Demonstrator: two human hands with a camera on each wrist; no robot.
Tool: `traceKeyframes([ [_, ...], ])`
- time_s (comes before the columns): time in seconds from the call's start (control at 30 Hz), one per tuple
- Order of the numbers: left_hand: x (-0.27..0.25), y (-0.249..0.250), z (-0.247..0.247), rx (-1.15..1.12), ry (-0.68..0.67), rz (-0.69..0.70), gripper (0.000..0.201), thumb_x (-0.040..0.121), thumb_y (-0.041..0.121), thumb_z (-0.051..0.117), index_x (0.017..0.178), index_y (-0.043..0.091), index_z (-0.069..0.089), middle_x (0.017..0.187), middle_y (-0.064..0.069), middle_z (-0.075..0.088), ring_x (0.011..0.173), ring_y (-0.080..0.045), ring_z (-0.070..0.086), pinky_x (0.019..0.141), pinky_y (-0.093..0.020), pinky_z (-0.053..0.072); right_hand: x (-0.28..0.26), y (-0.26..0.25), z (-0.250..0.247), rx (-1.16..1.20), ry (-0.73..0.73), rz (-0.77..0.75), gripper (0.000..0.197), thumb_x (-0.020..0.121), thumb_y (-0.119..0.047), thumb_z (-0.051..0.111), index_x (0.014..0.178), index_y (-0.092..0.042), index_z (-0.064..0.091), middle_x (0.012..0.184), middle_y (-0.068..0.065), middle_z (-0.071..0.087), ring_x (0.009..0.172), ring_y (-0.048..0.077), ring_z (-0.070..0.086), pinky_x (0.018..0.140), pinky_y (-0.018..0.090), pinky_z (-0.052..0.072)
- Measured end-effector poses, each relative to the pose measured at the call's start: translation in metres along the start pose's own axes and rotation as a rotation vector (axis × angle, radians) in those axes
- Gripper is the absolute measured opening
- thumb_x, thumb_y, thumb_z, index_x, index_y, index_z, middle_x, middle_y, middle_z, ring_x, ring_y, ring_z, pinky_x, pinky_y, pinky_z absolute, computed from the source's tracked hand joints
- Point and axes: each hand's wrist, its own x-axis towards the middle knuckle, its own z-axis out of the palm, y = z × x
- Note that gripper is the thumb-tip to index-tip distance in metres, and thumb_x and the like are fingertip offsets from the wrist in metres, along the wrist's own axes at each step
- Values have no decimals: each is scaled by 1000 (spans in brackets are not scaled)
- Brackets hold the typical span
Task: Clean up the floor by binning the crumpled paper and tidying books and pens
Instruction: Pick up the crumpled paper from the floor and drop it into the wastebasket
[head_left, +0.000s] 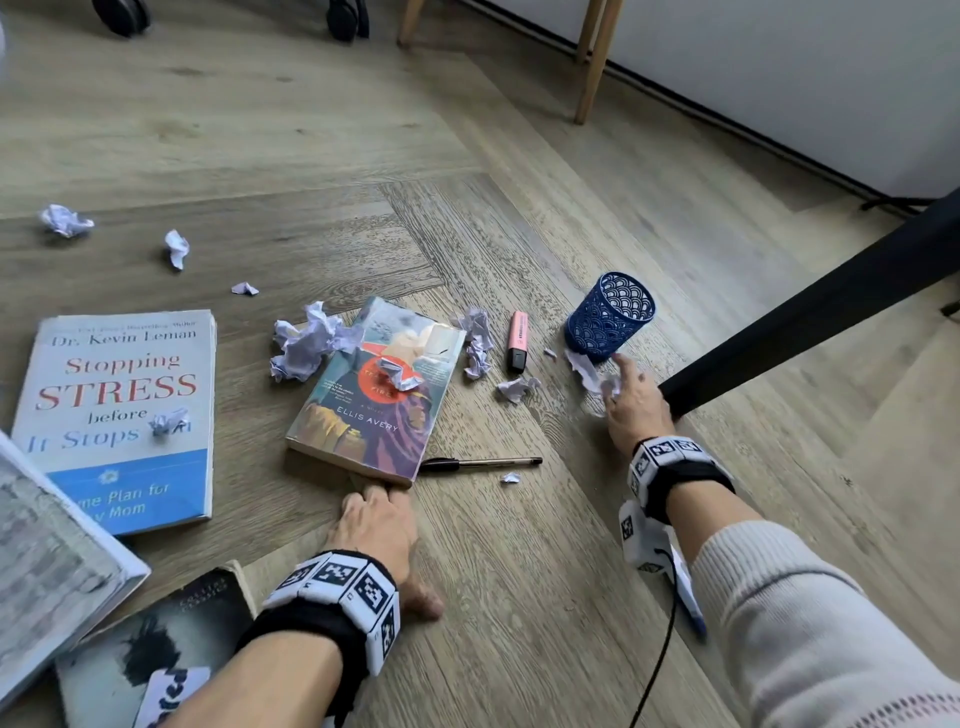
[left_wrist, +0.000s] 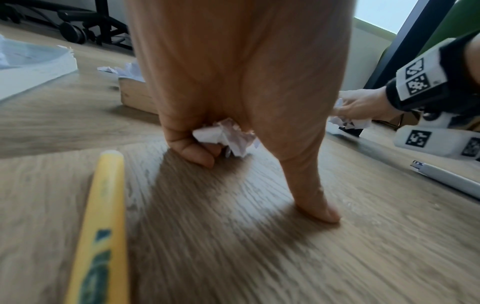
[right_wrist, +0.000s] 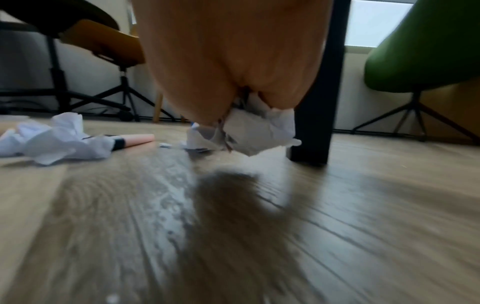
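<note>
My left hand (head_left: 379, 496) rests on the floor at the near edge of a novel (head_left: 363, 415); in the left wrist view its curled fingers (left_wrist: 200, 154) hold a crumpled paper ball (left_wrist: 226, 137) while the thumb presses the floor. My right hand (head_left: 615, 382) grips crumpled paper (right_wrist: 259, 131) beside a blue mesh pen cup (head_left: 610, 317). More paper balls lie loose: a big one (head_left: 306, 343), one on the novel (head_left: 397, 374), one on the white "Stopping Stress" book (head_left: 119, 374). A black pen (head_left: 483, 462) and a pink highlighter (head_left: 518, 340) lie on the floor.
A dark book (head_left: 171, 639) and an open book (head_left: 47, 561) lie at the lower left. A yellow pen (left_wrist: 101, 226) lies near my left wrist. A black table leg (head_left: 805, 312) stands right of my right hand. Wooden legs (head_left: 592, 62) and chair casters (head_left: 124, 15) stand farther off.
</note>
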Motion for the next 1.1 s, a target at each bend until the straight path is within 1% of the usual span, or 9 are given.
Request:
traceKeyframes([
  [0.07, -1, -1, 1, -20, 10, -9, 109, 42, 70, 81, 124, 12, 38, 124, -8, 44, 118, -27, 42, 104, -33, 37, 3, -14, 6, -76, -105, -60, 50, 100, -50, 33, 147, -37, 23, 113, 15, 49, 87, 29, 59, 78, 38, 47],
  [0.17, -1, -2, 3, -32, 12, -8, 108, 41, 70, 82, 123, 13, 39, 123, -7, 44, 117, -26, 42, 104, -33, 37, 6, -32, 17, -189, -180, -137, 57, 96, -57, 32, 148, -39, 17, 118, 19, 46, 97, 37, 60, 90, 45, 48],
  [0.33, 0, -2, 5, -29, 22, -7, 108, 42, 69, 82, 123, 12, 39, 122, -7, 44, 117, -26, 42, 103, -33, 38, 15, -42, 24, -148, -137, -107, 61, 95, -47, 49, 139, -9, 31, 121, 25, 51, 106, 41, 58, 89, 43, 48],
  [0.5, 2, -2, 6, -52, 24, -13, 107, 40, 68, 83, 121, 13, 40, 120, -6, 44, 116, -25, 41, 102, -35, 40, 8, -37, 21, -171, -108, -100, 37, 98, -36, 46, 114, -4, 54, 110, 20, 62, 98, 33, 59, 74, 31, 39],
  [0.63, 2, -2, 7, -61, 24, -21, 106, 40, 65, 85, 121, 13, 40, 120, -6, 44, 116, -26, 41, 102, -36, 42, -3, -52, 17, 3, 15, -136, 21, 96, -31, 51, 94, -11, 47, 89, 9, 58, 77, 25, 53, 57, 26, 34],
  [0.73, 0, -2, 7, -66, 28, -24, 107, 39, 65, 85, 121, 13, 40, 120, -6, 44, 116, -26, 41, 102, -36, 42, -16, -75, 23, 116, -125, -342, 26, 97, -37, 49, 112, -17, 42, 95, 3, 56, 73, 20, 61, 58, 28, 47],
  [0.87, -1, -1, 4, -64, 9, -19, 108, 39, 66, 84, 122, 12, 40, 121, -7, 44, 116, -27, 42, 102, -36, 41, -28, -88, 31, -225, -156, -500, 32, 100, -43, 41, 114, -15, 48, 98, 3, 61, 79, 24, 60, 65, 29, 44],
  [1.0, -3, 0, 0, -48, -6, -15, 109, 41, 66, 84, 124, 10, 40, 123, -8, 44, 117, -27, 42, 104, -34, 39, -43, -87, 21, -236, -239, -460, 24, 100, -29, 44, 110, -12, 58, 103, 11, 68, 82, 22, 59, 69, 27, 43],
  [1.1, -6, 0, -3, -46, -5, 1, 107, 45, 67, 82, 124, 9, 41, 125, -8, 43, 119, -26, 41, 103, -33, 38, -65, -72, 7, -45, -223, -276, 23, 99, -27, 47, 108, -11, 60, 102, 10, 68, 83, 24, 60, 73, 28, 45],
])
